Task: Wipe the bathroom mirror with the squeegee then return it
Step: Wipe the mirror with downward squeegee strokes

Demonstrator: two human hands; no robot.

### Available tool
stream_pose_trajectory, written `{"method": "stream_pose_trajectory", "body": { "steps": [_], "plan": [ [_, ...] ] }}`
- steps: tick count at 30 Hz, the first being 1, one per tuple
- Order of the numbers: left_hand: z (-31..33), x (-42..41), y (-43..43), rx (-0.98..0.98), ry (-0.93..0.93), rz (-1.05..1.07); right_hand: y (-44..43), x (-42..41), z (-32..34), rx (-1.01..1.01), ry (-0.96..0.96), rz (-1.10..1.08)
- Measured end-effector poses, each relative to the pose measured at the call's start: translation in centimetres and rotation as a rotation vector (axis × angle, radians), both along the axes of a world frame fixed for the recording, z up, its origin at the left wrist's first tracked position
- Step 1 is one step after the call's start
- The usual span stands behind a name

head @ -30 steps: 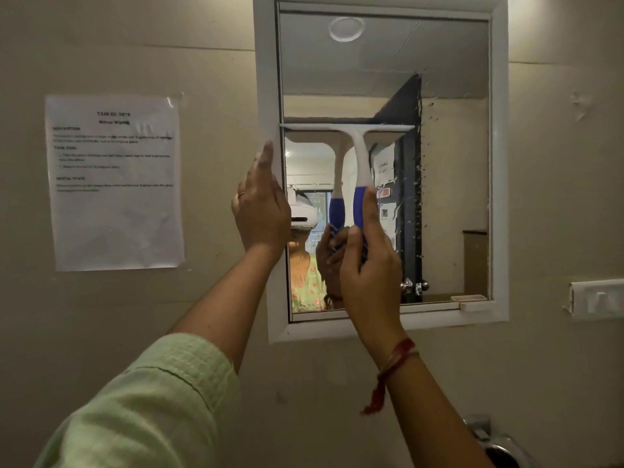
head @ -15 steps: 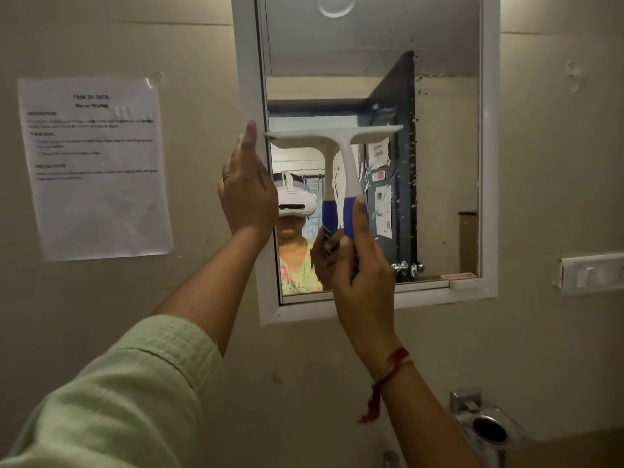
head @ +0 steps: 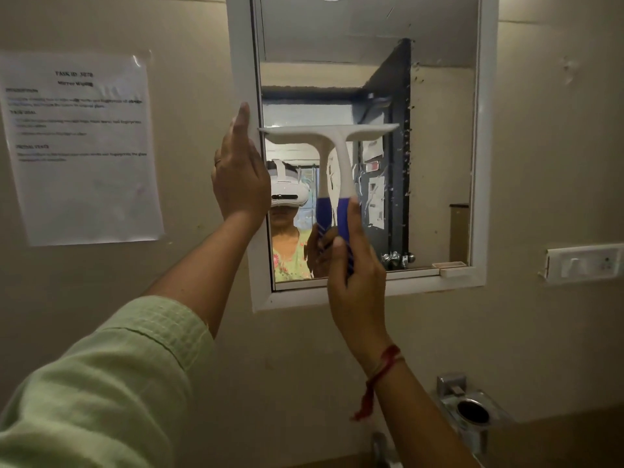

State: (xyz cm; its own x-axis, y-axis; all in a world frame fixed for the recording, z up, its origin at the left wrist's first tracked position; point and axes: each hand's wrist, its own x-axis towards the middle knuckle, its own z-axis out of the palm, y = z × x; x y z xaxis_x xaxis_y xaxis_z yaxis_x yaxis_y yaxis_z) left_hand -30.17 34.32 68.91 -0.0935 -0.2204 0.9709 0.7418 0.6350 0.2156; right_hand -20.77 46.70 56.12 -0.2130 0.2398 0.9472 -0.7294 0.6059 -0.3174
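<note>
A white-framed bathroom mirror (head: 435, 163) hangs on the beige wall. The squeegee (head: 341, 153) has a white T-shaped head and a blue grip; its blade lies flat across the left half of the glass at mid-height. My right hand (head: 354, 265) is closed around the blue grip, thumb pointing up along it. My left hand (head: 238, 177) rests flat against the mirror's left frame, fingers straight and pointing up. The glass reflects the squeegee, my hand and a person wearing a white headset.
A printed paper sheet (head: 81, 146) is taped to the wall left of the mirror. A white switch plate (head: 584, 263) sits at the right. Below right, a chrome holder (head: 472, 412) sticks out from the wall. A small ledge block (head: 456, 271) rests on the mirror's lower frame.
The squeegee blade has slid down the glass from the upper part to about mid-height, my right hand moving down with it. My left hand stays on the frame.
</note>
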Motion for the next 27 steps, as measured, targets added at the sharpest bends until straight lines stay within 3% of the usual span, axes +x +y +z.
{"method": "stream_pose_trajectory", "body": {
  "steps": [7, 14, 22, 27],
  "plan": [
    [-0.1, -0.2, 0.1, 0.020, 0.031, -0.016, 0.0, 0.0, -6.3, 0.004, -0.135, 0.099],
    [0.2, -0.1, -0.1, 0.025, 0.040, -0.031, 0.3, 0.1, -1.7, -0.028, -0.049, 0.146],
    [0.2, -0.2, 0.0, 0.045, 0.043, -0.060, 0.1, 0.2, -7.7, -0.022, -0.157, 0.120],
    [0.2, -0.1, -0.2, 0.027, 0.031, -0.098, 1.0, -0.1, -3.8, 0.014, -0.062, 0.098]
  ]
}}
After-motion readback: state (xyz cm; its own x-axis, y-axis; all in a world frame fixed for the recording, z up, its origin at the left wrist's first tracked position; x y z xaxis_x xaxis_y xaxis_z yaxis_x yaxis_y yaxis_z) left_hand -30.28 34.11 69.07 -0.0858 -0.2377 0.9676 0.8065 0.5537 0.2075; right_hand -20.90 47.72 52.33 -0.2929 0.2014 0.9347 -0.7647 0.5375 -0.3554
